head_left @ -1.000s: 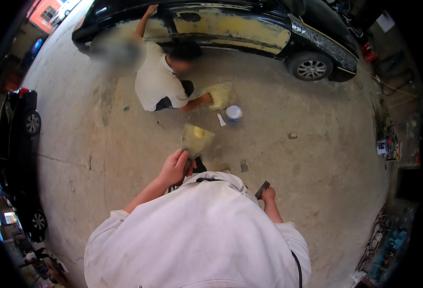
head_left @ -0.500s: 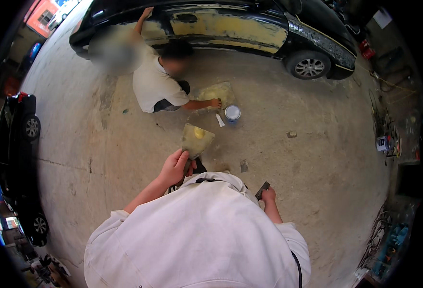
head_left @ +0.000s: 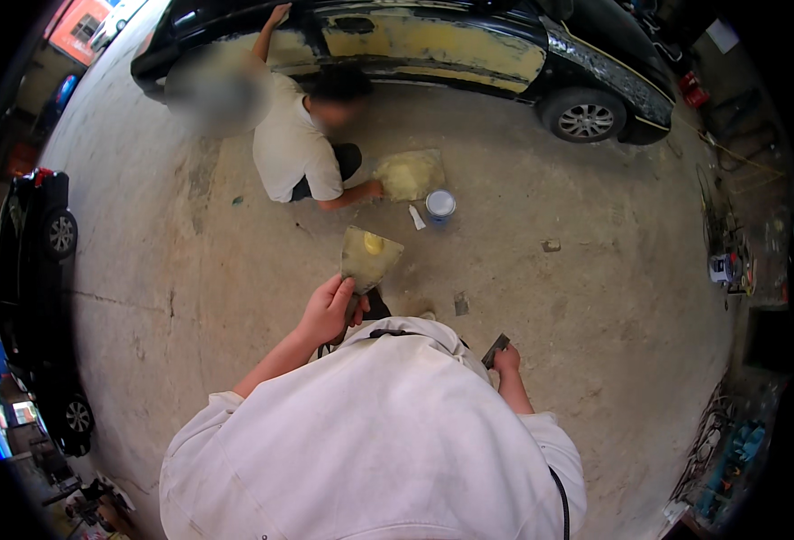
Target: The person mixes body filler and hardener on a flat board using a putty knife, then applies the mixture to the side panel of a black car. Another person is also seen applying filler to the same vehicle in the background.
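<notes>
While a scraper [head_left: 363, 268] carries putty [head_left: 374, 244], a can [head_left: 440, 204] stands.

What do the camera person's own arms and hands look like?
The left hand and right hand look bare, without gloves. Loose, whitish sleeves end near the elbows. A thin black cable shows against the pale cloth on the right.

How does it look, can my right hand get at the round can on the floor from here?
Probably not from here: your right hand grips a dark flat tool, and the round can sits well ahead, though nothing visible blocks the way.
</notes>
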`<action>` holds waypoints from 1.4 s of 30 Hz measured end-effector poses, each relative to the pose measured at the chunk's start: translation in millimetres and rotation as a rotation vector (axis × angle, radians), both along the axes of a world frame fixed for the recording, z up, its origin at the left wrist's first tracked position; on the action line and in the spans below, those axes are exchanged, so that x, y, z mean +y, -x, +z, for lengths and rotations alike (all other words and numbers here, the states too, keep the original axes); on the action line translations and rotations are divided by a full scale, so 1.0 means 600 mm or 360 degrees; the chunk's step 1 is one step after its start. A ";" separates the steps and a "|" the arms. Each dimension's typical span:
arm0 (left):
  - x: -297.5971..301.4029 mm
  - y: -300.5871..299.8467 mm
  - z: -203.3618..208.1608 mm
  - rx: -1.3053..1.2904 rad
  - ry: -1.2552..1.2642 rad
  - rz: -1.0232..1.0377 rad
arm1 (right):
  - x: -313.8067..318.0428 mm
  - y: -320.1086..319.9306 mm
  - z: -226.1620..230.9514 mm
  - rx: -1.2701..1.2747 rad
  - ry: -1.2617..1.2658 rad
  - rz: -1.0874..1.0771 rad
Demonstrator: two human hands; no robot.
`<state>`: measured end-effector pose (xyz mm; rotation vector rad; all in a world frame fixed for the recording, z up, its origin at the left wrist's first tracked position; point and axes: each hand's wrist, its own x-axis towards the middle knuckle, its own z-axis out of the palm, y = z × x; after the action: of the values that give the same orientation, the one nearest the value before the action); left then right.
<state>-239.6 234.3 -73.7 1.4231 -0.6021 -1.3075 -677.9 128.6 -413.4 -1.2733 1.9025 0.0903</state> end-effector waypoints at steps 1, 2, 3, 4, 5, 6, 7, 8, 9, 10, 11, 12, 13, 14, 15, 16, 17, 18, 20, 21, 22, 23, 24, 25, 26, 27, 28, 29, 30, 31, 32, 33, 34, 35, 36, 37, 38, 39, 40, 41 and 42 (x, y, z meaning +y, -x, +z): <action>0.000 0.000 0.000 -0.0006 0.0001 0.0002 | -0.001 -0.001 -0.001 0.0000 0.0012 -0.0011; 0.000 0.000 0.000 -0.0012 0.0001 0.0005 | -0.002 -0.002 0.001 -0.0001 0.0023 -0.0021; -0.001 0.000 -0.001 -0.0017 0.0001 0.0007 | -0.004 -0.001 0.003 0.0023 0.0032 0.0015; -0.001 0.001 0.000 -0.0013 0.0000 0.0009 | -0.005 -0.001 0.006 0.0048 0.0042 0.0051; 0.000 0.001 -0.001 -0.0010 -0.0001 0.0013 | -0.007 -0.003 0.010 0.0071 0.0052 0.0088; 0.001 0.000 -0.001 -0.0008 -0.0005 0.0021 | -0.008 -0.010 0.020 0.0082 0.0064 0.0113; 0.002 -0.001 -0.002 -0.0004 -0.0008 0.0028 | -0.009 -0.017 0.029 0.0093 0.0076 0.0137; 0.001 0.000 -0.003 0.0004 -0.0006 0.0027 | -0.011 -0.018 0.036 0.0108 0.0091 0.0152; 0.000 0.000 -0.003 0.0011 -0.0005 0.0026 | -0.012 -0.017 0.039 0.0122 0.0111 0.0181; 0.000 0.001 -0.004 0.0000 0.0009 0.0017 | -0.014 -0.015 0.040 0.0136 0.0130 0.0209; 0.000 0.000 -0.005 -0.0011 0.0020 0.0011 | -0.015 -0.017 0.045 0.0148 0.0149 0.0240; 0.000 0.000 -0.005 -0.0023 0.0032 0.0006 | -0.017 -0.019 0.050 0.0138 0.0136 0.0220; 0.000 0.000 -0.006 -0.0024 0.0027 0.0006 | -0.018 -0.022 0.056 0.0128 0.0122 0.0201; -0.002 -0.001 -0.005 -0.0027 0.0024 0.0002 | -0.019 -0.025 0.060 0.0116 0.0112 0.0177; -0.003 -0.002 -0.003 -0.0031 0.0021 -0.0002 | -0.018 -0.025 0.058 0.0103 0.0109 0.0148; -0.005 -0.002 -0.002 -0.0040 0.0012 -0.0012 | -0.016 -0.024 0.053 0.0091 0.0106 0.0120; -0.006 -0.003 0.000 -0.0048 0.0003 -0.0022 | -0.015 -0.022 0.050 0.0079 0.0103 0.0091; -0.007 -0.003 0.001 -0.0055 -0.0006 -0.0031 | -0.014 -0.020 0.046 0.0085 0.0097 0.0088; -0.012 -0.003 0.004 -0.0065 -0.0011 -0.0041 | -0.012 -0.015 0.039 0.0099 0.0085 0.0078; -0.015 -0.002 0.005 -0.0069 -0.0012 -0.0048 | -0.011 -0.010 0.032 0.0108 0.0087 0.0065; -0.017 -0.001 0.006 -0.0066 -0.0013 -0.0054 | -0.010 -0.005 0.025 0.0117 0.0090 0.0052; -0.017 -0.002 0.007 -0.0066 -0.0019 -0.0056 | -0.008 -0.006 0.023 0.0123 0.0089 0.0043; -0.017 -0.003 0.008 -0.0066 -0.0024 -0.0057 | -0.007 -0.006 0.021 0.0119 0.0082 0.0046; -0.017 -0.004 0.009 -0.0070 -0.0032 -0.0062 | -0.005 -0.006 0.020 0.0115 0.0075 0.0049; -0.018 -0.005 0.011 -0.0073 -0.0038 -0.0066 | -0.006 -0.006 0.020 0.0112 0.0071 0.0052; -0.019 -0.006 0.011 -0.0076 -0.0044 -0.0068 | -0.007 -0.007 0.020 0.0106 0.0057 0.0031; -0.020 -0.007 0.011 -0.0076 -0.0033 -0.0069 | -0.007 -0.008 0.019 0.0099 0.0044 0.0011; -0.021 -0.006 0.011 -0.0075 -0.0020 -0.0073 | -0.007 -0.005 0.016 0.0095 0.0032 -0.0012; -0.022 -0.006 0.011 -0.0074 -0.0008 -0.0077 | -0.007 -0.001 0.010 0.0074 0.0014 -0.0049; -0.022 -0.005 0.011 -0.0072 -0.0011 -0.0079 | -0.007 0.002 0.005 0.0052 -0.0003 -0.0084; -0.022 -0.005 0.011 -0.0073 -0.0015 -0.0079 | -0.008 0.002 0.002 0.0028 -0.0021 -0.0117; -0.022 -0.006 0.011 -0.0073 -0.0020 -0.0079 | -0.009 0.003 -0.002 0.0031 -0.0025 -0.0113; -0.022 -0.005 0.010 -0.0068 -0.0020 -0.0070 | -0.010 0.004 -0.006 0.0035 -0.0028 -0.0109; -0.021 -0.005 0.008 -0.0063 -0.0023 -0.0059 | -0.009 0.002 -0.006 0.0037 -0.0035 -0.0103; -0.019 -0.005 0.006 -0.0058 -0.0026 -0.0049 | -0.009 0.001 -0.005 0.0044 -0.0023 -0.0069; -0.018 -0.005 0.003 -0.0047 -0.0026 -0.0039 | -0.009 0.000 -0.005 0.0050 -0.0010 -0.0036; -0.016 -0.006 -0.001 -0.0038 -0.0027 -0.0029 | -0.008 -0.001 -0.004 0.0056 0.0002 -0.0001; -0.014 -0.006 -0.003 -0.0028 -0.0028 -0.0018 | -0.008 -0.002 -0.003 0.0031 -0.0006 -0.0016; -0.014 -0.005 -0.002 -0.0036 -0.0021 -0.0018 | -0.008 -0.003 -0.001 0.0007 -0.0014 -0.0031; -0.014 -0.004 0.001 -0.0043 -0.0012 -0.0022 | -0.008 -0.001 -0.002 -0.0016 -0.0019 -0.0049; -0.014 -0.003 0.003 -0.0049 -0.0003 -0.0026 | -0.008 0.000 -0.002 -0.0017 -0.0008 -0.0054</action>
<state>-237.5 226.0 -72.0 1.4449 -0.6345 -1.3011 -677.9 124.1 -414.8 -1.2354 1.9131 0.0706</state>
